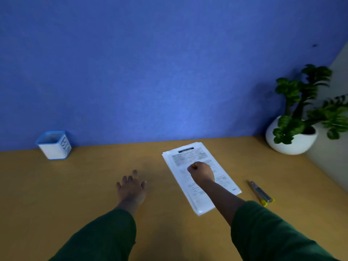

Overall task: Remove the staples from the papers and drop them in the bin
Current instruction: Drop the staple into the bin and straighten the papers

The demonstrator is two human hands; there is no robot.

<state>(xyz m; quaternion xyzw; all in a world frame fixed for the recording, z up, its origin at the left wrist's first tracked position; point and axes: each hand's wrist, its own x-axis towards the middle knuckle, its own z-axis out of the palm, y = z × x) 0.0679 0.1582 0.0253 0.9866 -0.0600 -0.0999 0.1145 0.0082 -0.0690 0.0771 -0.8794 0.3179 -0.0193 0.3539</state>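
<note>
A stack of printed white papers (190,157) lies on the wooden desk (75,185), slightly right of centre. My right hand (201,171) rests over the middle of the stack, its fingers curled into a fist; I see nothing in it. My left hand (131,187) lies flat on the bare desk to the left of the papers, fingers spread. A small white bin with a blue rim (54,145) stands at the back left against the wall. A slim metal tool with a yellow end (261,193) lies to the right of the papers. No staple is discernible.
A white pot with a green plant (293,134) stands in the back right corner. A blue wall (150,72) bounds the desk at the back, and a pale panel (331,162) closes off the right side.
</note>
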